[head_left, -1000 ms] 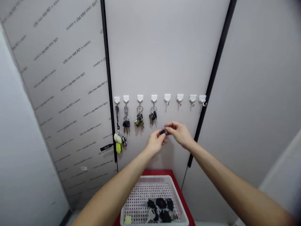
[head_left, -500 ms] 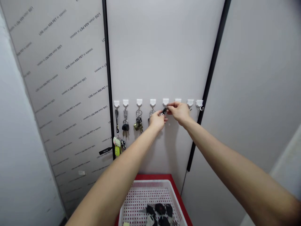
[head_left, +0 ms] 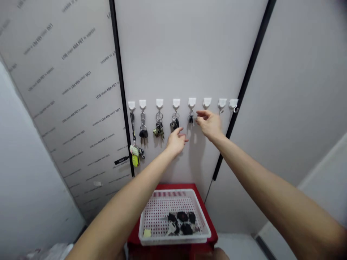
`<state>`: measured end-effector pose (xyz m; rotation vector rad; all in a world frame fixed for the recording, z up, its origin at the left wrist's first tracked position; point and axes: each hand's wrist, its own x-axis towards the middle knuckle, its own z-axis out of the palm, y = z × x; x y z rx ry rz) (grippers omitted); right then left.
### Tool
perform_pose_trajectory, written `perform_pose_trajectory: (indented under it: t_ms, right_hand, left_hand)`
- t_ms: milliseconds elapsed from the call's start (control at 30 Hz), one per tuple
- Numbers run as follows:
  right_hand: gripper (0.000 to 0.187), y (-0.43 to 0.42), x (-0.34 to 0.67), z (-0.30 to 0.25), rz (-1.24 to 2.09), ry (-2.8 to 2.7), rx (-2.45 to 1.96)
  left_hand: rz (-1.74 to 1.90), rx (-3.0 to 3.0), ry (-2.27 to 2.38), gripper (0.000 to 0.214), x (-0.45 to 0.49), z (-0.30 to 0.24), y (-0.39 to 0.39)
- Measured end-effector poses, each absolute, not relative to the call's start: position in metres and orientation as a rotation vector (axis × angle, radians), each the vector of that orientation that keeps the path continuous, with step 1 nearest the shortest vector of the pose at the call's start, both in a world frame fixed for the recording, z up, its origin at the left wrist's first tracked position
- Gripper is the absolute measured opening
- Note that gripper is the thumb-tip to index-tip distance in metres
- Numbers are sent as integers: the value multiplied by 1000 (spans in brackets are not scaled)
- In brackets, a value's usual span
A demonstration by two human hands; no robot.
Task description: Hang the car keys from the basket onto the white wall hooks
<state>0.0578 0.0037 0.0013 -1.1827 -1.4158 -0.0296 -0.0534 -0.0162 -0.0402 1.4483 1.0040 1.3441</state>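
Observation:
A small bunch of keys (head_left: 191,118) with a dark head hangs by its ring from the fifth white hook (head_left: 192,102) on the wall panel. Just right of it is my right hand (head_left: 210,124), fingers apart and holding nothing. My left hand (head_left: 176,141) is lower and to the left, also open, its fingertips near the dark keys (head_left: 175,124) hanging from the hook beside it. Farther left hang a brass key bunch (head_left: 158,130), black-headed keys (head_left: 143,134) on a clip, and a black strap (head_left: 132,124) with a yellow-green tag (head_left: 135,160).
Several bare hooks (head_left: 222,103) continue to the right. Below, a white plastic basket (head_left: 202,216) sits on a red stand (head_left: 206,213), holding black-headed keys (head_left: 183,216) and a yellow piece (head_left: 147,233). Black strips (head_left: 119,72) edge the panel.
Both hands have let go of the small key bunch, which now hangs from its hook. My left hand has dropped down and left. The view has tipped lower, showing more of the basket.

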Motion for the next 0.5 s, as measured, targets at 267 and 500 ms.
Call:
perform_pose_trajectory:
  t_ms: [267,500]
  right_hand:
    - [22,-65,60,-161,533,-2420,-1376]
    - [23,-99,43,-229,503,-2569,-1547]
  left_hand:
    - [758,1841,1235,43,-95,-214,-72]
    - [358,2226,1438,23,-106,-257,-91]
